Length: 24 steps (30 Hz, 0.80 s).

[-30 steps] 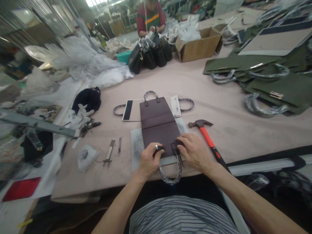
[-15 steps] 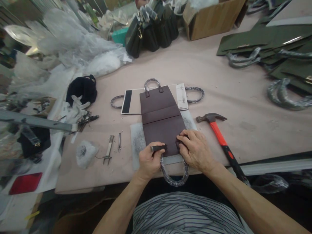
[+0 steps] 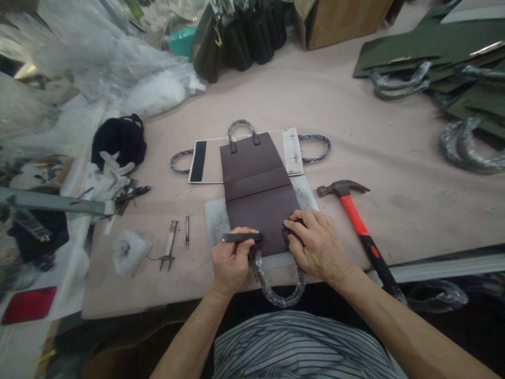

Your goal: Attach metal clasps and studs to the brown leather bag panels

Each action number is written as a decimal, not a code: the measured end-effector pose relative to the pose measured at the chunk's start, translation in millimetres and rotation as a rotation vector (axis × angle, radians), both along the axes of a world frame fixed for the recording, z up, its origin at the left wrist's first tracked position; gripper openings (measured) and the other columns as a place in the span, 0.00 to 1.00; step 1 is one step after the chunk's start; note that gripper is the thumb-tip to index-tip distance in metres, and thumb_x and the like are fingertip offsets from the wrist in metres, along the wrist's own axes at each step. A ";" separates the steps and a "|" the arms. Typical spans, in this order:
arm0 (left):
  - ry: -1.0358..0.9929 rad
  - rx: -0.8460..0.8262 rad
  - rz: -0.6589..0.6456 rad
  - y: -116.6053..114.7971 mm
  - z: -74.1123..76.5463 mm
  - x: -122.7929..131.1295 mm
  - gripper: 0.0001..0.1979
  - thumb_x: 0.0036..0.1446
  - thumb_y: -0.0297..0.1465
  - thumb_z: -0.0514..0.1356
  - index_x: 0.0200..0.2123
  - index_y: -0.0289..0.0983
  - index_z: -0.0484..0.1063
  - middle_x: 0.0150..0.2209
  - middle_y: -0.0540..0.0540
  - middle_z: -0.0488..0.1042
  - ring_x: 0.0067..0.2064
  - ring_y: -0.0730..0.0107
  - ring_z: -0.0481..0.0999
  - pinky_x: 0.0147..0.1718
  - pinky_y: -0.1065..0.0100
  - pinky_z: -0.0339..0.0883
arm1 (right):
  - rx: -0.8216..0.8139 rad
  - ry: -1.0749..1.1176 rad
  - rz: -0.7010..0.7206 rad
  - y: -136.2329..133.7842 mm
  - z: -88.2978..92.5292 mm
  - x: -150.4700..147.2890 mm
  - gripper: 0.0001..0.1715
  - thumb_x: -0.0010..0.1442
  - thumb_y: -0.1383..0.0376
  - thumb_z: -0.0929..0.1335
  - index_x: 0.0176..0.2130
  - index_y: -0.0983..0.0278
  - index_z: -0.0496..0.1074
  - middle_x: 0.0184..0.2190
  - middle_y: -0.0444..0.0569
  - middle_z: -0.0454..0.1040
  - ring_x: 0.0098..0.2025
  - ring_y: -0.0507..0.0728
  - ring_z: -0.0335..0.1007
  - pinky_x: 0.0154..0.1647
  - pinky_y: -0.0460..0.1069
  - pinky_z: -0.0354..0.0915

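A dark brown leather bag panel (image 3: 258, 197) lies lengthwise before me, creased across its middle. One plastic-wrapped handle (image 3: 300, 281) loops off its near edge, another off its far edge. My left hand (image 3: 231, 266) is closed around a slim, dark bar-shaped tool (image 3: 236, 237), whose tip is over the panel near the left base of the near handle. A thin metallic piece also shows below those fingers; I cannot tell what it is. My right hand (image 3: 321, 247) pinches the near handle's right-hand tab against the panel. Beneath the panel is a grey-white slab (image 3: 216, 218).
A claw hammer (image 3: 353, 210) with a red-black grip lies at right. Dividers (image 3: 169, 245), a small metal rod (image 3: 187, 231) and a plastic-wrapped spool (image 3: 130, 252) lie left. Behind the panel is a pale bag piece (image 3: 213, 171). Green bag pieces (image 3: 414, 50) are stacked back right.
My left hand has shifted slightly left with the dark tool, showing more of the tool and the handle's left base. My right hand keeps its pinch. The camera view has tilted slightly down.
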<state>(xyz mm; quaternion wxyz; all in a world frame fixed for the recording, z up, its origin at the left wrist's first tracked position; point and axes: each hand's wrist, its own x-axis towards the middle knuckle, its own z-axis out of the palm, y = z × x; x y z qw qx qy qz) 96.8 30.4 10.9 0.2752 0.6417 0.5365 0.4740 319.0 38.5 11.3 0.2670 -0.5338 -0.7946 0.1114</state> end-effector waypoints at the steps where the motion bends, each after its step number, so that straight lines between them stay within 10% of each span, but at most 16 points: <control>1: 0.040 0.015 -0.047 1.0 0.9 0.2 0.05 0.65 0.31 0.61 0.41 0.36 0.76 0.38 0.46 0.84 0.40 0.65 0.85 0.45 0.65 0.80 | 0.002 -0.002 0.000 0.2 -0.1 -0.2 0.14 0.66 0.65 0.65 0.49 0.64 0.75 0.49 0.56 0.72 0.51 0.65 0.64 0.53 0.60 0.60; 24: 0.190 0.118 -0.150 7.6 5.0 17.2 0.06 0.66 0.29 0.60 0.41 0.37 0.77 0.37 0.46 0.84 0.39 0.68 0.84 0.42 0.70 0.78 | 0.010 -0.007 -0.003 0.2 -0.1 -0.1 0.14 0.65 0.66 0.64 0.49 0.64 0.75 0.48 0.55 0.72 0.51 0.64 0.64 0.51 0.59 0.59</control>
